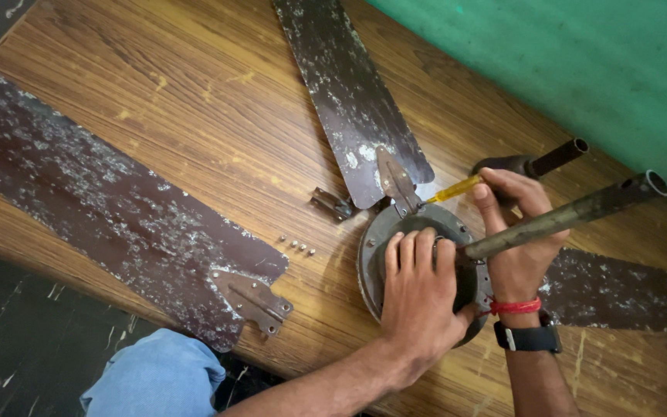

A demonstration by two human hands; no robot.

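**Bracing the fan motor, driving the blade screw**

Looking down from the head camera: the left hand (420, 289) is lying flat, fingers together, pressing on the round grey metal motor housing (376, 255) in the middle of the wooden bench (194, 100). The right hand (515, 232) is wrapped tight around a yellow-shafted screwdriver (455, 189), its tip meeting the bracket of the attached blade (353, 93). Good practice here, I'd judge: keep the shaft square to the screw and the housing pinned. A loose blade (110, 205), brown and flaking white, is lying apart; small screws (296, 245) are sitting between. The dull downrod (573, 212) is crossing the wrist.
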